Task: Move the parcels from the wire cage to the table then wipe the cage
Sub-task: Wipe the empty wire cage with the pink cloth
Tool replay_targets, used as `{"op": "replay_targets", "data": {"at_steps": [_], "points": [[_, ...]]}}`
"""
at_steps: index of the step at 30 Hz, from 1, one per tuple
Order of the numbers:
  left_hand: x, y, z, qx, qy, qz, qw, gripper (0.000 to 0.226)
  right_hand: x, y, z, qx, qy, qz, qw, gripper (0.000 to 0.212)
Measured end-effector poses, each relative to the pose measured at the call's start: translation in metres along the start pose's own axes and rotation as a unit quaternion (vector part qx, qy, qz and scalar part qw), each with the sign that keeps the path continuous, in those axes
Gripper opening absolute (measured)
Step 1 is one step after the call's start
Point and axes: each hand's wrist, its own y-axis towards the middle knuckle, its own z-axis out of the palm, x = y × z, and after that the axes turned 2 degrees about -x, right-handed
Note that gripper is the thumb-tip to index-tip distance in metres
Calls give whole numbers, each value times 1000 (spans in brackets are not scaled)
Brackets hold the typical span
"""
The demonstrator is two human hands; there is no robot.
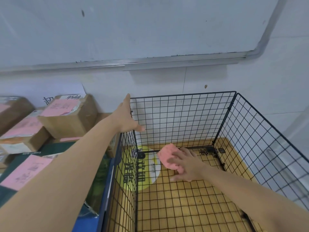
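Note:
The black wire cage (184, 111) stands against the wall with no parcels inside; its mesh floor lies over a wooden surface. My right hand (185, 164) reaches down into the cage and presses a pink cloth (167, 156) against the floor near the back left corner. My left hand (127, 114) rests flat on the cage's top back-left corner, fingers spread, thumb pointing inward. Cardboard parcels (70, 114) with pink labels are stacked on the table to the left of the cage.
A yellow round sticker (143, 171) shows through the cage floor. A dark green box (55, 148) and a blue surface (90, 221) lie left of the cage. A whiteboard (133, 30) hangs on the wall above.

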Motion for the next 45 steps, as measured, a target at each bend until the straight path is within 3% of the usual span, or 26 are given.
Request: {"op": "replay_targets", "data": {"at_steps": [5,10,15,26,30,34,39,45], "points": [[1,1,1,7,-18,-4,1000,136,-3,6,9,28,66,64,995,86],[2,1,1,13,-29,-6,999,144,7,13,25,-51,79,102,990,83],[3,1,1,12,-36,-4,999,145,15,13,32,-112,94,146,978,94],[4,3,2,14,-38,0,999,147,19,13,34,-288,82,119,947,46],[5,3,1,14,-34,3,999,146,35,14,40,-306,96,208,924,46],[4,3,1,14,-33,2,999,145,42,23,48,-260,101,283,918,43],[5,3,2,15,-37,1,999,145,34,22,45,-233,99,247,935,58],[6,3,2,10,-44,5,999,143,22,11,57,-270,127,172,939,55]]}}
